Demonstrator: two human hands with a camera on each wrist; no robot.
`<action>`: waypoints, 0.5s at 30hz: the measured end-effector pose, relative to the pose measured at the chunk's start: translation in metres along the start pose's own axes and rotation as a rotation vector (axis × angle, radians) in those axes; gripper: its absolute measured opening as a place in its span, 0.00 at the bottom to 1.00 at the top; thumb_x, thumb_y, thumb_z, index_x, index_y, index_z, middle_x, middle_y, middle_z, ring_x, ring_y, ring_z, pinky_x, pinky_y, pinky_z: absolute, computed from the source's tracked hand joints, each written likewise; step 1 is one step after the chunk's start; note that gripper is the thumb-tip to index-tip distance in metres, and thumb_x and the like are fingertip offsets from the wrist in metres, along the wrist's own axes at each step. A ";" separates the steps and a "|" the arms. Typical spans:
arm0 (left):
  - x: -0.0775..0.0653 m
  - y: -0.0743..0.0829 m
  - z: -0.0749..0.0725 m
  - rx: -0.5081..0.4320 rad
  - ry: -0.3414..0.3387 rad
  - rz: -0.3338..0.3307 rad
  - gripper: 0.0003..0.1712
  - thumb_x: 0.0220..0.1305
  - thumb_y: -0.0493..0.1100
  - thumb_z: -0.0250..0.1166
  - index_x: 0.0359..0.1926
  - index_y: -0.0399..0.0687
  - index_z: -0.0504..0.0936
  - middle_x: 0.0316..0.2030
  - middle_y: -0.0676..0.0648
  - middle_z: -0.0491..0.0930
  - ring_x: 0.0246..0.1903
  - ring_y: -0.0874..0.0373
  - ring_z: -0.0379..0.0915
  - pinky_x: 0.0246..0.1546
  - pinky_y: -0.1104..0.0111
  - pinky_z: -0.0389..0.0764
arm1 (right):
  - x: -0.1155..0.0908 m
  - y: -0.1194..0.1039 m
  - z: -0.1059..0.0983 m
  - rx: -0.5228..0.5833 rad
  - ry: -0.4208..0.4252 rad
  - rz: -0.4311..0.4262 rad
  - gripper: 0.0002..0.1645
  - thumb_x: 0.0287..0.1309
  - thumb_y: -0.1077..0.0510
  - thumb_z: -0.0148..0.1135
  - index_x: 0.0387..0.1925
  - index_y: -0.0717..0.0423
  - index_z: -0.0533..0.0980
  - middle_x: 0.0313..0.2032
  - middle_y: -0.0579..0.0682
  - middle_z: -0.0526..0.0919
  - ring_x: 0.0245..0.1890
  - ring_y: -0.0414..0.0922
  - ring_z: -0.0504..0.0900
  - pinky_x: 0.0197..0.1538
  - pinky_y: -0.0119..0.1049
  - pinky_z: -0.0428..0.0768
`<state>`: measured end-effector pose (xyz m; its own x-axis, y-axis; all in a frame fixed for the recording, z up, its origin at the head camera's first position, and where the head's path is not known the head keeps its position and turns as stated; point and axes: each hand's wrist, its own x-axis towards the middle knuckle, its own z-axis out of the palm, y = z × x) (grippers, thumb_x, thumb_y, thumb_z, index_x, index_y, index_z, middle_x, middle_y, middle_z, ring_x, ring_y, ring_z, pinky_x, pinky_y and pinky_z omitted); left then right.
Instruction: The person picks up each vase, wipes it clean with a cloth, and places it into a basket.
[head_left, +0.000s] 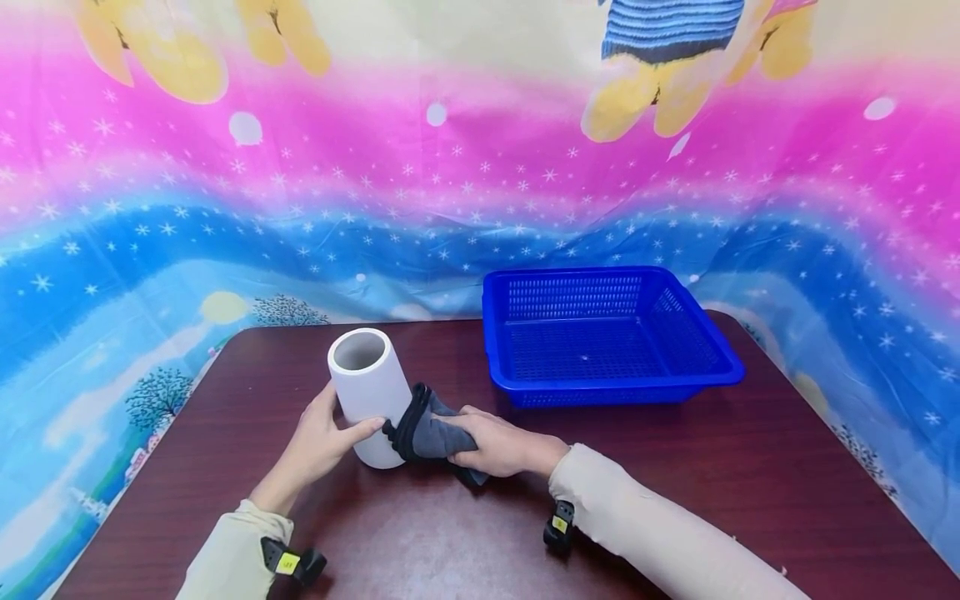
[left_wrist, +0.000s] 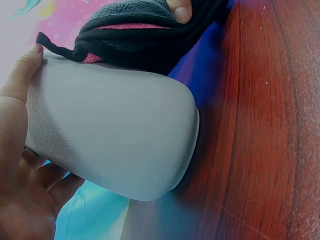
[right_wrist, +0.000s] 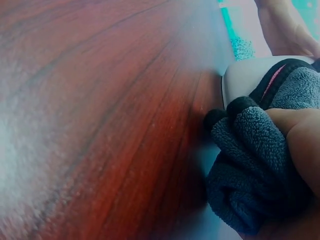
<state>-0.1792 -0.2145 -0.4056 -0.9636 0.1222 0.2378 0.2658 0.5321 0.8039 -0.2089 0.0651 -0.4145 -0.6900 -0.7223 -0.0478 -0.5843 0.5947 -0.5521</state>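
Note:
A white hollow cylindrical vase [head_left: 367, 383] stands slightly tilted on the table, its round opening facing up. My left hand [head_left: 318, 437] holds it from the left, thumb across the front and the other fingers behind. In my right hand [head_left: 498, 442] is a bunched dark grey cloth [head_left: 438, 433] with black edging, pressed against the vase's right side. Pink shows along the cloth's folds in the left wrist view, where the vase's smooth wall [left_wrist: 115, 125] fills the middle. The right wrist view shows the thick folded cloth [right_wrist: 255, 150] beside the vase's lower end [right_wrist: 245, 77].
A blue perforated plastic basket [head_left: 615, 387] stands at the back right of the dark red-brown wooden table [head_left: 420, 542]. Behind the table hangs a colourful printed curtain [head_left: 420, 192]. Both sleeved wrists carry small black cameras.

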 end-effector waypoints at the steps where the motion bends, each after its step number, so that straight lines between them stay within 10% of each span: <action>1: 0.000 0.000 0.000 -0.001 0.000 0.000 0.44 0.59 0.46 0.75 0.72 0.48 0.63 0.63 0.38 0.75 0.59 0.40 0.75 0.57 0.41 0.79 | 0.000 0.000 0.000 0.000 -0.002 -0.001 0.33 0.65 0.54 0.65 0.71 0.39 0.70 0.50 0.43 0.81 0.47 0.38 0.72 0.54 0.32 0.76; 15: 0.000 -0.002 0.002 -0.011 0.008 0.007 0.43 0.59 0.47 0.75 0.71 0.48 0.64 0.62 0.39 0.76 0.58 0.41 0.77 0.56 0.43 0.81 | -0.002 0.000 0.000 -0.042 -0.016 0.019 0.36 0.64 0.55 0.66 0.72 0.35 0.68 0.45 0.45 0.79 0.45 0.38 0.72 0.51 0.33 0.77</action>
<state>-0.1800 -0.2141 -0.4082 -0.9615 0.1188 0.2480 0.2729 0.5220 0.8081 -0.2077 0.0660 -0.4138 -0.6941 -0.7163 -0.0715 -0.5890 0.6221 -0.5159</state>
